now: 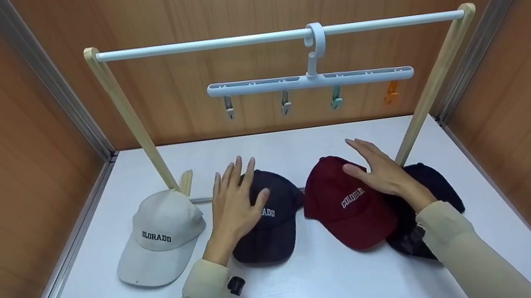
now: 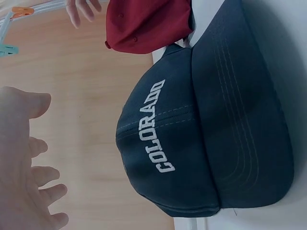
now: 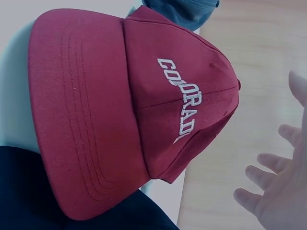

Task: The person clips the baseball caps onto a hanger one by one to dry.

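Observation:
Fingers spread, my left hand (image 1: 238, 205) hovers above the left side of a dark navy cap (image 1: 271, 237) lettered COLORADO, apart from it in the left wrist view. My right hand (image 1: 382, 170) is held with straight fingers over the right side of a maroon cap (image 1: 349, 214); the right wrist view shows a gap between them. A light grey cap (image 1: 162, 232) lies at the left. Another black cap (image 1: 435, 186) sits at the right, partly hidden by the right forearm and the maroon cap's brim. Neither hand holds anything.
Behind the caps stands a rack with wooden legs (image 1: 132, 119) and a white rail (image 1: 207, 44). A white hanger (image 1: 268, 85) hangs from it, carrying grey clips (image 1: 285, 103), a teal clip (image 1: 336, 99) and an orange clip (image 1: 391, 93). Wood-patterned walls enclose the white table (image 1: 314, 295).

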Motion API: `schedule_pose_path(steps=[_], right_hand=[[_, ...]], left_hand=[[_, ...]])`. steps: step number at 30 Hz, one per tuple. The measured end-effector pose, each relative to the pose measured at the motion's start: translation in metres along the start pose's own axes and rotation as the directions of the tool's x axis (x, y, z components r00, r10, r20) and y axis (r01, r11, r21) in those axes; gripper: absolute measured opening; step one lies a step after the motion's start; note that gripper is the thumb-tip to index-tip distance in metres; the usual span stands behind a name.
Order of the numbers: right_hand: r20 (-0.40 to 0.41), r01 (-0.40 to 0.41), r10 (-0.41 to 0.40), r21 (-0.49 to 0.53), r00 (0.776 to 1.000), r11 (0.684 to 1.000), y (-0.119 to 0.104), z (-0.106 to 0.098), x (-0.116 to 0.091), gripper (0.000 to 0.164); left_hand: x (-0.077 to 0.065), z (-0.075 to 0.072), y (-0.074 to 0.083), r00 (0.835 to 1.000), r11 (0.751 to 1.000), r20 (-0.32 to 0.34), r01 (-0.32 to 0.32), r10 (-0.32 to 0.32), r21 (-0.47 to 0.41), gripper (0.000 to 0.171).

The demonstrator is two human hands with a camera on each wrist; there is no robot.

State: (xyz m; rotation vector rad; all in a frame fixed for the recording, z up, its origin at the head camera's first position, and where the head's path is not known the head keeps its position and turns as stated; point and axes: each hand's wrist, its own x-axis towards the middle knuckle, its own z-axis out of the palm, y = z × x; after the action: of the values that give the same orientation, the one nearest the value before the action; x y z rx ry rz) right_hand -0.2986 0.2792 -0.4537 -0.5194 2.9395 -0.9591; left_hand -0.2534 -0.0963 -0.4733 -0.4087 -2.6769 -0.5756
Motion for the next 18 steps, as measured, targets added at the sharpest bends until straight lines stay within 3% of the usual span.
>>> schedule_pose_path(steps=[9, 18], right_hand=[[-0.013, 0.032, -0.031, 0.013, 0.999, 0.999, 0.001, -0.001, 0.005, 0.079], [-0.014, 0.036, -0.035, 0.049, 0.999, 0.998, 0.008, 0.004, 0.006, 0.078]], left_hand=[[0.003, 0.007, 0.005, 0.999, 0.999, -0.023, -0.033, 0.033, -0.032, 0.070], [0.004, 0.014, 0.015, 0.999, 0.991, -0.008, -0.048, 0.047, -0.128, 0.071]])
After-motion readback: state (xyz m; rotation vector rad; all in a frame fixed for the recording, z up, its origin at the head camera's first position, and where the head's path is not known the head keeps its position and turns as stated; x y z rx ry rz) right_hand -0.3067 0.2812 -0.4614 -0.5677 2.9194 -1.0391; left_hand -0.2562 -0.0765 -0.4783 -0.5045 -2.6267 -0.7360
